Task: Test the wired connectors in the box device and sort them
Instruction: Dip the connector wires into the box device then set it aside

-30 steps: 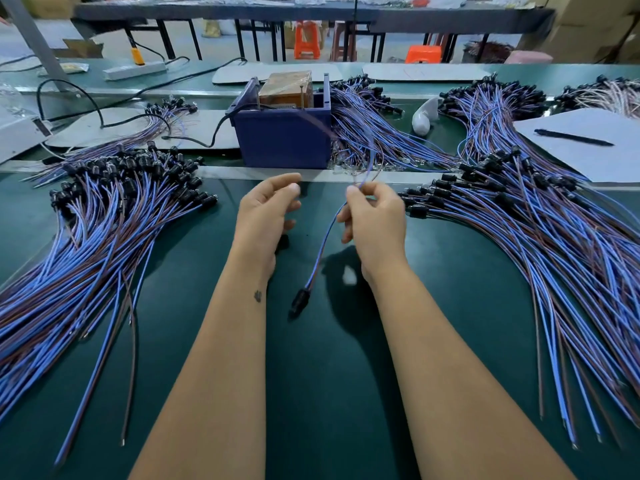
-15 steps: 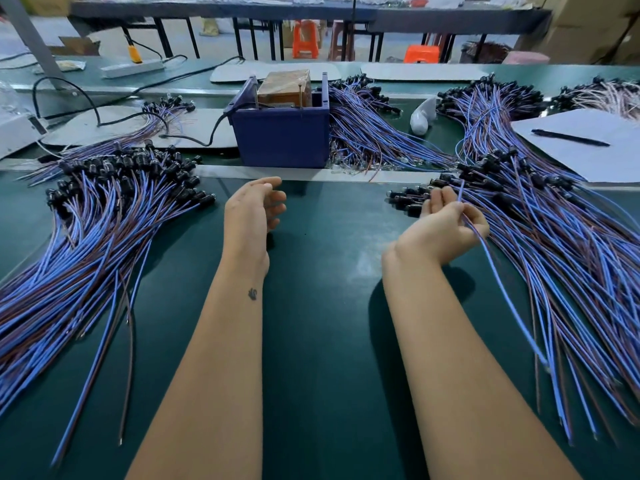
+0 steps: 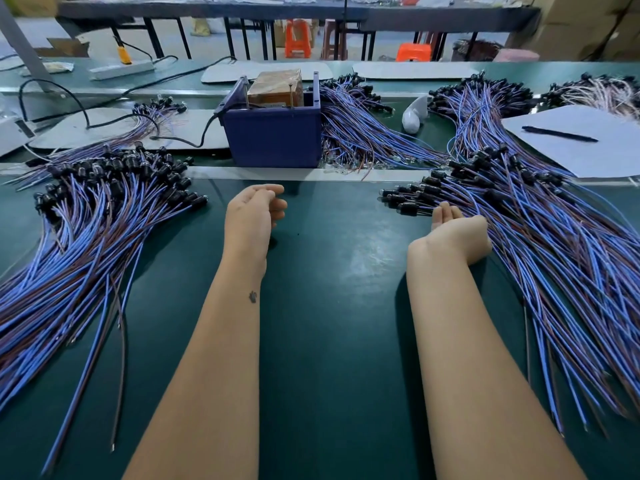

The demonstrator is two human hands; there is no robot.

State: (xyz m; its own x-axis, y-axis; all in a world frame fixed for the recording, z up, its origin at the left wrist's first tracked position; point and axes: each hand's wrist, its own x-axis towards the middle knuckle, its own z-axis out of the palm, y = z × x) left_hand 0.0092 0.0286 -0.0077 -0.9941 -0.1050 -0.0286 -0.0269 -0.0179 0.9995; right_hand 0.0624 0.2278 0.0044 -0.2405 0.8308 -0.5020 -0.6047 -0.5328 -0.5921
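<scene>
Your right hand [image 3: 457,233] lies palm-up at the inner edge of the right pile of wired connectors [image 3: 540,244], right of centre in the frame, its back on the wires and the fingers loose and nearly straight; nothing is pinched in it as far as the view shows. Your left hand [image 3: 254,211] hovers at centre frame over the bare green worktop [image 3: 329,306], fingers loosely curled, holding nothing and touching no wire.

The step in hand looks like sorting at the right pile, so lay each lead with its black plug pointing the same way as the rest, toward the top of the frame, and let the wire fall parallel to its neighbours so none crosses and tangles.

For the next test, judge from the heaps: the left pile [image 3: 90,237] fans across the left of the frame. Take a single connector by the plug, not the wire, and carry it to the blue box device [image 3: 273,136], standing at upper centre beyond the worktop's pale strip.
</scene>
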